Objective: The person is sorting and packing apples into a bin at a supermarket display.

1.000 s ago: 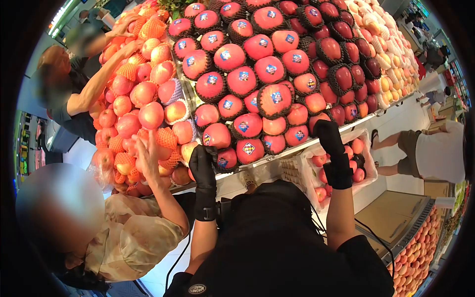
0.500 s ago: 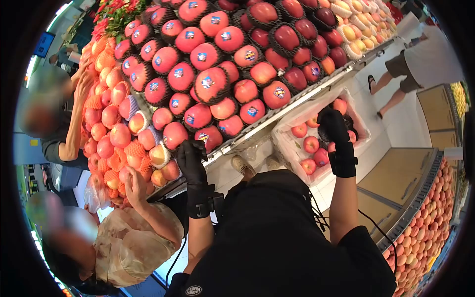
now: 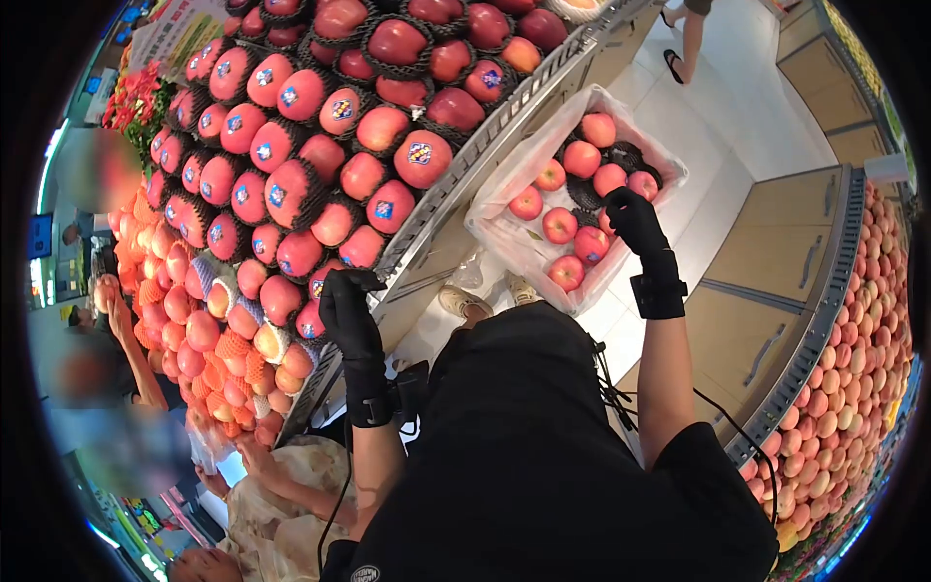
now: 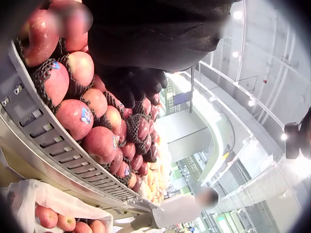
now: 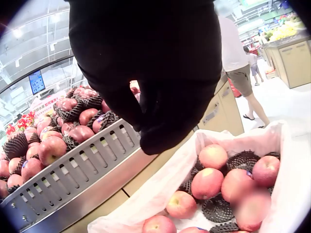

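My left hand [image 3: 351, 315] wears a black glove and hovers at the front edge of the apple display, its fingers loosely bent and nothing in them. Red apples [image 3: 288, 192] with stickers and black foam nets are heaped beside it. In the left wrist view its dark fingers [image 4: 141, 82] overlap the netted apples. Over the near right side of a plastic-lined crate [image 3: 490, 215] hangs my gloved right hand [image 3: 638, 225], loosely curled and holding nothing. Inside the crate lie several red apples [image 3: 560, 225] and black foam nets [image 5: 217, 208]. The right wrist view shows thumb and fingers close together above the crate.
A slotted metal rail [image 3: 485, 136] borders the display. Orange-netted apples [image 3: 233, 346] and a person's arm [image 3: 281, 480] are at left. Wooden cabinets [image 3: 776, 252] and a heap of peaches [image 3: 824, 398] stand at right. A walking person's leg [image 3: 690, 44] shows at the top.
The head view has swung rightward, so the display has shifted left and the crate shows more fully. My right hand remains near the crate, my left by the display edge; both stay without anything held.
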Demonstrator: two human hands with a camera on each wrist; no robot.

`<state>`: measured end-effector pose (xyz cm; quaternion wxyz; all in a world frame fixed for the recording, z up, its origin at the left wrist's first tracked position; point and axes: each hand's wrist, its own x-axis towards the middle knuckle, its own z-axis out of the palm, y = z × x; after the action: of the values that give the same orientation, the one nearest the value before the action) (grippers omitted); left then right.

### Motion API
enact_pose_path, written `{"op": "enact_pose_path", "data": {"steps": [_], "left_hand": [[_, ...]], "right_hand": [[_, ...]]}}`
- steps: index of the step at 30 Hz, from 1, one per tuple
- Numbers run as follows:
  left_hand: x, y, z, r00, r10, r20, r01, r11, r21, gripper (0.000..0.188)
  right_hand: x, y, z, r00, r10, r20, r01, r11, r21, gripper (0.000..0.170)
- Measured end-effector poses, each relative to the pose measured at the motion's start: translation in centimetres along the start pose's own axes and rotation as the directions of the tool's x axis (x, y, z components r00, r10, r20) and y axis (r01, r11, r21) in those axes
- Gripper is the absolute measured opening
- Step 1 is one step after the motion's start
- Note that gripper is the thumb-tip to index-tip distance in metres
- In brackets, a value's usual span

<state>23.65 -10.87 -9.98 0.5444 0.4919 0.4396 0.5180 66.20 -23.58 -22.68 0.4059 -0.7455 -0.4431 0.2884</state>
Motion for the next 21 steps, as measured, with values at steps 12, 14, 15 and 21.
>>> {"op": "enact_pose_path", "data": {"steps": [12, 14, 15, 21], "left_hand": [[-1.7, 0.0, 3.5, 0.997, -0.059, 0.048, 0.055, 0.995, 0.084, 0.036], [-1.9, 0.2, 3.2, 0.996, -0.074, 0.045, 0.066, 0.987, 0.147, 0.036], [-1.9, 0.1, 3.6, 0.999, -0.049, -0.009, 0.050, 0.988, 0.145, 0.037], [-2.8, 0.7, 3.2, 0.988, -0.030, -0.152, 0.094, 0.895, 0.437, 0.038]], "right_hand": [[-2.5, 4.4, 0.8, 0.924, 0.368, 0.100, -0.379, 0.914, 0.142, 0.018], [-2.4, 10.0, 2.3, 0.959, 0.221, 0.176, -0.245, 0.961, 0.127, 0.015], [-2.2, 14.0, 3.7, 0.971, 0.141, 0.191, -0.165, 0.980, 0.115, 0.015], [-2.5, 14.5, 6.7, 0.967, 0.203, 0.151, -0.203, 0.979, -0.012, 0.032]]}}
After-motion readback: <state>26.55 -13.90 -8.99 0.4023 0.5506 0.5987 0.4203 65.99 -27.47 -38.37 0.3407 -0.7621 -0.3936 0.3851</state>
